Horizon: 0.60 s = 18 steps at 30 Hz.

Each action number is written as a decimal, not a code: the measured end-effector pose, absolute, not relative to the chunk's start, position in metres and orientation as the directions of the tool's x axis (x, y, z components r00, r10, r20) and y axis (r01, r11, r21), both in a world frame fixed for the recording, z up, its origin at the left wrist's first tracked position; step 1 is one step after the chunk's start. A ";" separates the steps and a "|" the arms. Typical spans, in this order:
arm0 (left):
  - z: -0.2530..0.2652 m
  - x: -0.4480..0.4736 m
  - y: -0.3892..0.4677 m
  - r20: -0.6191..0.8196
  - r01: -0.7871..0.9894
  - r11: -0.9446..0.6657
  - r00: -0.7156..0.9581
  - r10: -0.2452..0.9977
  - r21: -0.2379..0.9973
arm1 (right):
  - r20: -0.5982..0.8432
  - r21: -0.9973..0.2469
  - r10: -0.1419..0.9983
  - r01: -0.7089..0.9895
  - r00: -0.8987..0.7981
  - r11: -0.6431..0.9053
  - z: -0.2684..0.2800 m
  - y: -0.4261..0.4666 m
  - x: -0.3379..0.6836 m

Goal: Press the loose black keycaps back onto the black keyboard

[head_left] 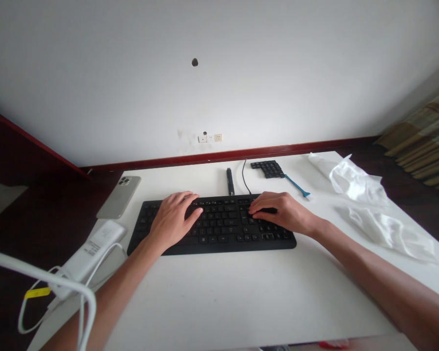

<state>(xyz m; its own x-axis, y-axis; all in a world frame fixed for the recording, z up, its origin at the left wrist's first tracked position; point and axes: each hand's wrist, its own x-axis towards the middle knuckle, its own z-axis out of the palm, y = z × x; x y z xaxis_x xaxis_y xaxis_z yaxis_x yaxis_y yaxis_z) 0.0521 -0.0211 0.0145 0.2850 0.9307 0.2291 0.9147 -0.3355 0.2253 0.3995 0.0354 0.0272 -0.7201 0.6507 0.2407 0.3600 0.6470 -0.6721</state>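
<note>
A black keyboard (219, 246) lies across the white table. My left hand (173, 219) rests on its left half, thumb and fingers spread over the keys and holding nothing. At the right end of the keyboard, my right hand (278, 209) has its thumb and fingertips pinched together low over the keys. Whether something small sits in that pinch is hidden. Behind the keyboard is a block of small black keys (269, 168), with a blue-handled brush (296, 185) beside it. A black pen-shaped tool (230, 182) lies just past the keyboard's back edge.
A phone (120, 197) lies at the table's left edge, near a white power strip (91, 253) with looping white cables (89, 297). Crumpled white plastic bags (358, 183) cover part of the right side. A black cable (245, 175) runs back from the keyboard. Wall sockets (210, 138) are beyond.
</note>
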 end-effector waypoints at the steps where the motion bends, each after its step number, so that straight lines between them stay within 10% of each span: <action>1: 0.015 0.052 -0.021 0.228 0.915 -0.336 0.286 0.931 0.223 | 0.243 -0.667 0.647 0.359 -0.723 0.652 0.027 0.035 0.400; 18: 0.016 0.053 -0.021 0.221 0.915 -0.334 0.286 0.932 0.225 | 0.263 -0.603 0.616 0.372 -0.742 0.706 0.036 0.028 0.394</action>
